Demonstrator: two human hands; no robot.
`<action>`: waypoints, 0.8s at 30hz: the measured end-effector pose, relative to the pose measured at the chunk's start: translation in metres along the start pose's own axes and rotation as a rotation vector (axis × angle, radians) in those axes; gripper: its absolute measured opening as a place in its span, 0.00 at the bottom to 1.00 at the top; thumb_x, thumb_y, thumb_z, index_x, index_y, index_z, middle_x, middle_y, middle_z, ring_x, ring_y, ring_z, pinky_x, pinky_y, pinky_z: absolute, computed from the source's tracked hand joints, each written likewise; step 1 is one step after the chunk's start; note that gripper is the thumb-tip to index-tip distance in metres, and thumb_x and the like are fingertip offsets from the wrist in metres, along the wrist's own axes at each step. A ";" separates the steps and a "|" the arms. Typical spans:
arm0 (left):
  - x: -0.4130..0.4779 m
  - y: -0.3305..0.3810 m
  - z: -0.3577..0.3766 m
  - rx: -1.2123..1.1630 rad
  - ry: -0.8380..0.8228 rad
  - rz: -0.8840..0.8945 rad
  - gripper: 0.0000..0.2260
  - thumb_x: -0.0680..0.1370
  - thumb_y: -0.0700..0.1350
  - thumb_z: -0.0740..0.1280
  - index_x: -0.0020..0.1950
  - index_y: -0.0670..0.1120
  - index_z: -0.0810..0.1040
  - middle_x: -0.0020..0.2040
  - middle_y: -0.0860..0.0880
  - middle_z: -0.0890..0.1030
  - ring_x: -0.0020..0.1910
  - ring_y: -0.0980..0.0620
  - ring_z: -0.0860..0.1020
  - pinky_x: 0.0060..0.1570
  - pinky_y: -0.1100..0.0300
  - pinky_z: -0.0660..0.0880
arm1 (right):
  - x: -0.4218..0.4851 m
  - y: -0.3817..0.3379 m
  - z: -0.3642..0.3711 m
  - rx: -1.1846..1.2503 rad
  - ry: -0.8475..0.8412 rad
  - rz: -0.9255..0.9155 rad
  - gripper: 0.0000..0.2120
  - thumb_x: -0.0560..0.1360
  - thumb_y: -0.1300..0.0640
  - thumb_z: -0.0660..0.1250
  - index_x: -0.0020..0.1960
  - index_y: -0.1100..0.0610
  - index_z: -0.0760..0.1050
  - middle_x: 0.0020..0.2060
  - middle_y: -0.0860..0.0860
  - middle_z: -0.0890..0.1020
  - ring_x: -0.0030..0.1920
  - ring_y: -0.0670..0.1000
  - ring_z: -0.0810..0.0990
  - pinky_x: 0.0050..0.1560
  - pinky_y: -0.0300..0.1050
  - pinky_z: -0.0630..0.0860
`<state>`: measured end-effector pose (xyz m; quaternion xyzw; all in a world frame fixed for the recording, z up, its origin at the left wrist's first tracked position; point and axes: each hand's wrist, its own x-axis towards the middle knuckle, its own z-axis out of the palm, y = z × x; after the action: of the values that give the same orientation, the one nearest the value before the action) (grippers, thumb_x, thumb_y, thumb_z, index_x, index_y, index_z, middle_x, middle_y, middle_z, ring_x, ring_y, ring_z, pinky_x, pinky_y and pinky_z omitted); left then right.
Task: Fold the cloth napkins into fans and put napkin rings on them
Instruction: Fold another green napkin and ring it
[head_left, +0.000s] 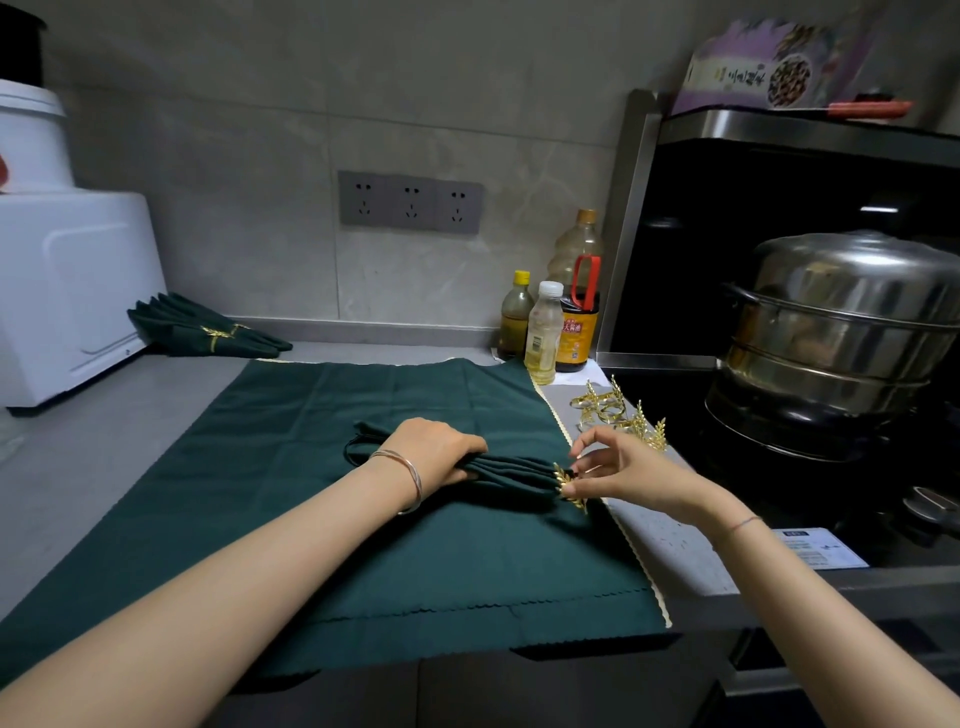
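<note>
A pleated dark green napkin (511, 470) lies across flat green napkins (322, 499) spread on the counter. My left hand (441, 449) grips the pleated bundle near its middle. My right hand (618, 470) pinches a gold leaf napkin ring (567, 486) that sits at the bundle's right end. Several loose gold rings (610, 408) lie on the counter just beyond my right hand. Finished fan napkins with gold rings (202, 327) rest at the back left, against the white appliance.
A white appliance (67, 291) stands at the left. Oil and sauce bottles (553, 322) stand at the back by the wall. A steel steamer pot (836, 343) sits on the black stove at the right. The flat napkins overhang the counter's front edge.
</note>
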<state>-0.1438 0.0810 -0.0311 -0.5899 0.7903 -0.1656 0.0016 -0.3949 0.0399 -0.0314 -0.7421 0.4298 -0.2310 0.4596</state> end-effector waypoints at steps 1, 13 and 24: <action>-0.001 0.001 -0.001 0.009 -0.007 0.015 0.15 0.81 0.54 0.59 0.67 0.54 0.69 0.58 0.49 0.80 0.58 0.47 0.76 0.49 0.58 0.69 | 0.002 -0.002 0.004 -0.004 -0.009 0.001 0.19 0.67 0.59 0.77 0.52 0.58 0.71 0.44 0.54 0.82 0.43 0.50 0.81 0.53 0.47 0.76; -0.022 -0.005 -0.011 -0.038 -0.020 -0.040 0.13 0.80 0.55 0.59 0.62 0.52 0.73 0.56 0.49 0.80 0.56 0.46 0.77 0.49 0.57 0.69 | 0.023 -0.016 0.063 -0.281 0.075 -0.211 0.22 0.68 0.42 0.74 0.57 0.50 0.75 0.49 0.46 0.83 0.47 0.42 0.79 0.52 0.39 0.75; -0.028 0.000 0.001 -0.249 0.045 0.027 0.25 0.72 0.60 0.70 0.65 0.54 0.70 0.59 0.54 0.79 0.59 0.50 0.75 0.55 0.57 0.66 | 0.018 -0.017 0.081 -0.757 0.325 -0.385 0.10 0.73 0.46 0.69 0.50 0.49 0.80 0.41 0.48 0.84 0.44 0.51 0.80 0.42 0.48 0.74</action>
<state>-0.1353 0.1067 -0.0375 -0.5708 0.8126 -0.0794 -0.0871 -0.3187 0.0673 -0.0551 -0.8785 0.4047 -0.2521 0.0312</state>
